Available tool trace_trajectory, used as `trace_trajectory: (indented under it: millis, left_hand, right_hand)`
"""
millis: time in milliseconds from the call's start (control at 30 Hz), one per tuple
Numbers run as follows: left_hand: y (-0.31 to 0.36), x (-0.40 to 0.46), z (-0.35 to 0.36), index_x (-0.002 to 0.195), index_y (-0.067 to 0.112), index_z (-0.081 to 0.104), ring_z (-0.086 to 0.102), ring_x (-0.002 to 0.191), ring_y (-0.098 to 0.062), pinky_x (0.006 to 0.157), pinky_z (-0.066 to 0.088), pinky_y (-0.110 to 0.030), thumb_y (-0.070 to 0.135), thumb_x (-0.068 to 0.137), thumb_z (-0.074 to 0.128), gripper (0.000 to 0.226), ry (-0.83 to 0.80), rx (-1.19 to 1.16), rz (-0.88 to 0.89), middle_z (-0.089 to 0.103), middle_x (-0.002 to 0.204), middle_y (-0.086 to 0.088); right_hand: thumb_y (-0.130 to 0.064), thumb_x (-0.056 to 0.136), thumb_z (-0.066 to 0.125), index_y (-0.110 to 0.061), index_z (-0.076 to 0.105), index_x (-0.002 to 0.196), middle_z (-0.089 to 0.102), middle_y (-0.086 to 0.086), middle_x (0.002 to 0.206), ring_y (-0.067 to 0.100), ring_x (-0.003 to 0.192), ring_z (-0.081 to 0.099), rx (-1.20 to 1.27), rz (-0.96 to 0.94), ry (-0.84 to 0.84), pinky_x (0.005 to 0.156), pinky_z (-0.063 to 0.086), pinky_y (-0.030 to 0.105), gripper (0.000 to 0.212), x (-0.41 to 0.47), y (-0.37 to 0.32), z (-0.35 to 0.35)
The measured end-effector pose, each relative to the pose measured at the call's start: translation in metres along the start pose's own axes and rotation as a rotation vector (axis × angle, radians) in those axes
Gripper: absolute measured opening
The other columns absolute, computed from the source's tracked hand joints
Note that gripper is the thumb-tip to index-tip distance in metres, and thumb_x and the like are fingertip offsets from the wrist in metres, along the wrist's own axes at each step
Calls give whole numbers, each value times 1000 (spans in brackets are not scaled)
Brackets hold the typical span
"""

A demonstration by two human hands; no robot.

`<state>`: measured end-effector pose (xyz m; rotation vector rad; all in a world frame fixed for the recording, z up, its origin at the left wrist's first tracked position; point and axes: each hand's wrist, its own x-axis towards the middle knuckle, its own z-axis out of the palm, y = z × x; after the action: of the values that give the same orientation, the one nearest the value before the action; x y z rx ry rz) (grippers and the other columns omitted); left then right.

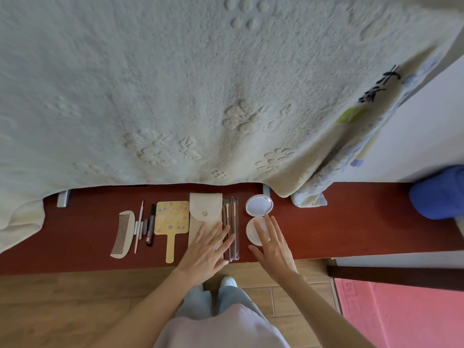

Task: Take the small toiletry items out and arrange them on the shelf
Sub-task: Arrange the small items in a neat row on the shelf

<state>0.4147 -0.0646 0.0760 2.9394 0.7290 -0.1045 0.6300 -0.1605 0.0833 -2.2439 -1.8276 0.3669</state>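
Toiletry items lie in a row on the dark red shelf (pixel 351 222). From left: a cream comb (pixel 123 234), thin sticks and a dark tube (pixel 150 224), a yellow hand mirror (pixel 172 219), a beige snap pouch (pixel 204 212), two brushes in clear sleeves (pixel 233 217) and an open white round compact (pixel 259 207). My left hand (pixel 207 247) lies flat with spread fingers over the pouch's lower part and the brush sleeves. My right hand (pixel 272 243) hovers open over the compact's lower half. Neither hand holds anything.
A large cream towel (pixel 175 84) hangs down over the back of the shelf. A patterned cloth (pixel 311 197) hangs at its right edge. A blue object (pixel 439 192) sits at the far right. A pink mat (pixel 401 317) lies on the wooden floor.
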Motion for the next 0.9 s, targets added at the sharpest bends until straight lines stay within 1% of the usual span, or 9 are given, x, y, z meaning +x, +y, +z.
trace_trajectory:
  millis: [100,233,333,500,600,667,733,833,900]
  left_hand:
    - [1,0,-1,146,24,36,31,141,-29,111,28,-58,51,89,50,65,11,-16,20,30,154,-10]
    - [1,2,0,145,24,37,30,141,-29,110,21,-58,49,94,30,57,-40,0,50,34,153,-7]
    - [0,3,0,143,24,40,32,140,-30,108,18,-57,50,94,25,58,-87,14,52,39,150,-7]
    - [1,1,0,142,23,44,33,140,-29,108,20,-56,50,94,26,58,-71,5,46,38,150,-10]
    - [1,-1,-5,144,20,40,26,143,-29,111,25,-56,50,94,31,59,-7,-29,1,29,155,-12]
    - [-4,-2,-11,147,18,35,20,145,-30,112,23,-55,47,94,35,60,61,-46,-62,23,157,-13]
    - [-14,-6,-17,149,18,31,17,146,-31,112,20,-56,43,94,37,61,102,-45,-144,20,158,-13]
    - [-35,-15,-15,151,20,24,14,146,-31,112,19,-56,47,93,34,65,58,-19,-188,14,159,-12]
    - [-44,-20,-11,152,22,22,13,147,-30,112,17,-55,52,92,32,68,3,-8,-171,12,160,-10]
  right_hand:
    - [-29,90,62,-23,27,146,28,12,153,33,141,28,61,52,-31,95,51,43,66,-1,1,2]
    - [-30,87,65,-19,32,144,40,16,144,34,132,39,73,65,12,91,52,42,66,4,-8,2]
    - [-31,86,66,-18,33,143,42,15,140,32,130,42,76,59,25,89,52,38,67,6,-14,1]
    - [-33,87,65,-18,29,144,39,15,145,32,135,38,74,63,11,97,49,41,69,5,-19,4]
    - [-38,85,65,-15,32,145,35,18,149,35,138,33,-11,15,22,106,39,45,73,5,-20,5]
    - [-41,87,59,-15,36,144,34,19,150,35,140,30,-99,-77,35,110,32,47,67,8,-25,2]
    - [-45,91,45,-17,41,142,36,18,149,34,140,31,-179,-163,30,111,32,49,58,14,-36,-1]
    - [-48,92,34,-18,44,141,39,16,148,34,138,35,-250,-227,-3,109,32,50,58,26,-54,-1]
    - [-50,93,30,-18,38,143,38,16,148,36,138,33,-285,-240,-48,110,32,51,61,33,-62,4]
